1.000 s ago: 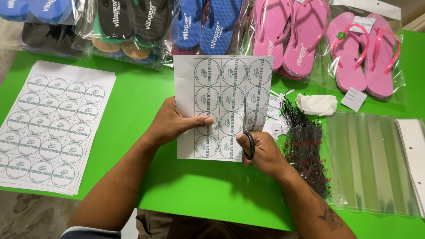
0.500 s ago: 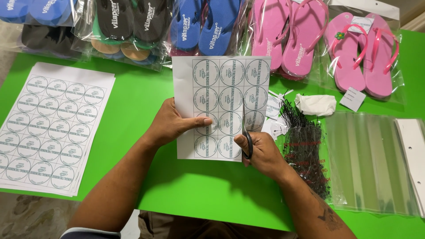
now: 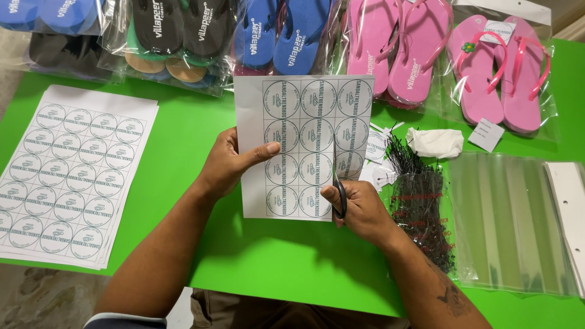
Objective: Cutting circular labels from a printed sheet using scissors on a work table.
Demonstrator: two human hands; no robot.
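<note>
The left hand (image 3: 228,164) pinches the left edge of a label sheet (image 3: 304,146) printed with round stickers, thumb on top, fingers closed behind it, holding it tilted above the green bench (image 3: 183,140). The right hand (image 3: 359,210) grips black scissors (image 3: 337,183), fingers closed through the handles, blades partly into the sheet's bottom edge between two columns. A stack of uncut label sheets (image 3: 67,176) lies well apart on the left. Just right of the scissors lie a bundle of black tag fasteners (image 3: 420,201) and clear bags (image 3: 506,225). Bagged flip-flops (image 3: 390,49) line the far edge. Bare bench lies open between the arms.
</note>
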